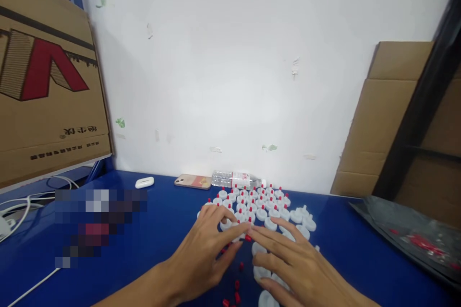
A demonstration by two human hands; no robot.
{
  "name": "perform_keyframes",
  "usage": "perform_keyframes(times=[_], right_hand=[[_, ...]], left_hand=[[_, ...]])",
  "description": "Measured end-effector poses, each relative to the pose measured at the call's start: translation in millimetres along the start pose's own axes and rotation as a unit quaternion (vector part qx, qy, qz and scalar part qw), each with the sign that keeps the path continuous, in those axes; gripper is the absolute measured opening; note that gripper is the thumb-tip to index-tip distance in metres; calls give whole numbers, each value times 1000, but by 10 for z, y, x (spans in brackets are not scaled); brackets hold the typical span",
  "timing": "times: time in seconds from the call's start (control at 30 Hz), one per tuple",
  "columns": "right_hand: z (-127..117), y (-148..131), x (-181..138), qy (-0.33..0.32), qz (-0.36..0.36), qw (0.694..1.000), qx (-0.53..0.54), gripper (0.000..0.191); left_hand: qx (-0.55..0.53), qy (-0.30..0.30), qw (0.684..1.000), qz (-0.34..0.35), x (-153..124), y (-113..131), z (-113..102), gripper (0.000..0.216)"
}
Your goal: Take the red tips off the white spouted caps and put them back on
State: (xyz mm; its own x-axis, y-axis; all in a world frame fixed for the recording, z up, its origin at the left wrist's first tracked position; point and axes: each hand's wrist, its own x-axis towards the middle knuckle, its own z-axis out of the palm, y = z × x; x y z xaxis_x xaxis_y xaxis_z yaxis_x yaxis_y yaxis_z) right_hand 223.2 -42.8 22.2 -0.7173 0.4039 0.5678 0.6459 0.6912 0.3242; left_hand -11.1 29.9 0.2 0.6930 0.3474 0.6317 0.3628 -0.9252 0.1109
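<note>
Several round white caps with nozzles (261, 213) stand close together on the blue table, many with a small red tip on top. My left hand (203, 242) reaches over their near left side, thumb and fingers apart. My right hand (297, 259) stretches its spread fingers over bare white caps (268, 298) at the near right, partly covering them. The index fingertips of both hands meet or nearly meet beside a red tip (248, 238). More loose red tips (236, 285) lie between my wrists. Some white pieces are hidden beneath my hands.
A clear plastic bottle (230, 179) lies behind the caps, beside a phone (192, 181). A white earbud case (144, 182) is further left. At right rests a dark plastic bag (406, 230) with red pieces. Cardboard (378, 120) leans behind it; a printed carton (54, 81) stands left.
</note>
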Motion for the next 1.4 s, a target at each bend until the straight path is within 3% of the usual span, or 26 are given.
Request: perform_keyframes(times=[0.2,0.3,0.4,0.6,0.67,0.77,0.87,0.93,1.1,1.27,1.4], right_hand=[[110,-31,-117,-51,18,998,11,18],[144,-28,-140,-43,28,999,11,19],[122,-7,-122,-40,5,999,-4,20],[63,27,-40,-95,-14,995,-17,27],[98,28,55,-73,-4,997,4,23],[193,11,287,12,76,996,43,20],[287,-32,505,12,127,988,88,58],[336,-64,567,-9,152,984,91,79],[392,-96,458,-37,232,969,74,83],[330,-73,369,-77,204,968,127,53],[303,-103,365,-46,193,975,104,56]], left_hand=[[7,40,999,-7,31,-16,-31,24],[19,45,999,-20,17,-33,-32,17],[26,47,999,-11,7,-66,-36,20],[5,64,998,6,29,-58,-40,20],[0,78,997,10,57,-50,-55,16],[0,113,993,19,90,-93,-91,14],[-8,142,989,-28,92,-210,-133,11],[-29,131,987,-86,87,-291,-160,6],[-148,68,963,-215,101,-296,-139,23],[-124,34,980,-151,85,-113,-9,29],[-71,38,994,-71,54,-68,30,25]])
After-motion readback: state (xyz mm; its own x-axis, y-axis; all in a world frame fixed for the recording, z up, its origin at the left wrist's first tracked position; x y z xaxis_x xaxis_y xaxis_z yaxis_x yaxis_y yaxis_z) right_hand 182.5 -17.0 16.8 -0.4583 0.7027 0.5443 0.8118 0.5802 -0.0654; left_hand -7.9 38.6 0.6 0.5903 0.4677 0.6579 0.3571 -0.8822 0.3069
